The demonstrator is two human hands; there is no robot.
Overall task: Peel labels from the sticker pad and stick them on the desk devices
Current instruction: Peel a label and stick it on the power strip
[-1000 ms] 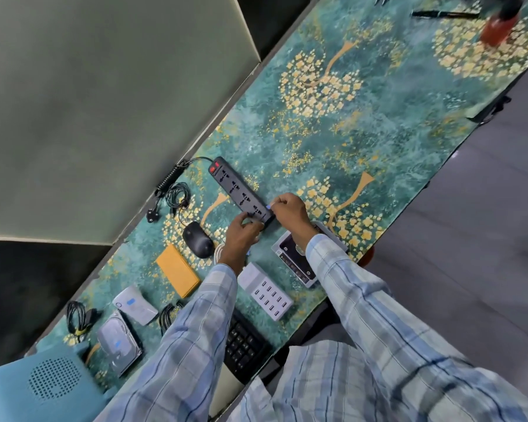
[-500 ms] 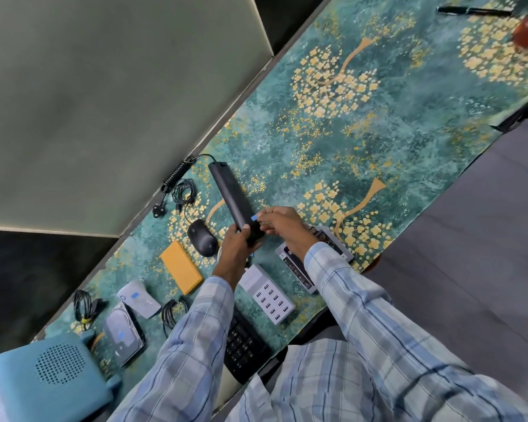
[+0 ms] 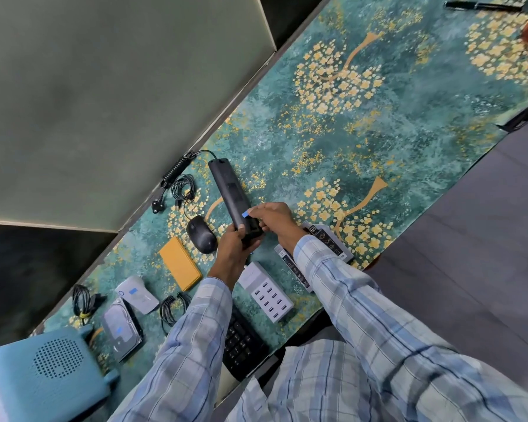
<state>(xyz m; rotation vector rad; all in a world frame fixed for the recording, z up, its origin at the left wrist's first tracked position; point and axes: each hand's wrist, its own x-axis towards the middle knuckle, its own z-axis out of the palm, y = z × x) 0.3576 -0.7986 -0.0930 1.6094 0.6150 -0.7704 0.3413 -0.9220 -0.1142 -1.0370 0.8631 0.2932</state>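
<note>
A black power strip (image 3: 226, 187) lies turned over, plain back up, on the teal floral desk mat (image 3: 378, 132). My left hand (image 3: 233, 248) grips its near end. My right hand (image 3: 272, 219) pinches a small blue label (image 3: 245, 214) at its fingertips, right against the strip's near end. Blue labels show on a white device (image 3: 137, 293) and on a hard drive (image 3: 121, 330) at the lower left. I cannot make out the sticker pad.
A black mouse (image 3: 201, 236), an orange power bank (image 3: 180, 263), a white multi-port charger (image 3: 269, 295), a boxed item (image 3: 317, 239) and a black keyboard (image 3: 241, 345) surround my hands. Coiled cables (image 3: 182, 188) lie by the wall. A blue speaker (image 3: 46, 373) sits lower left; a pen (image 3: 482, 7) far off.
The power strip has been flipped from sockets up to its plain back up. My right hand now holds the blue label against its near end.
</note>
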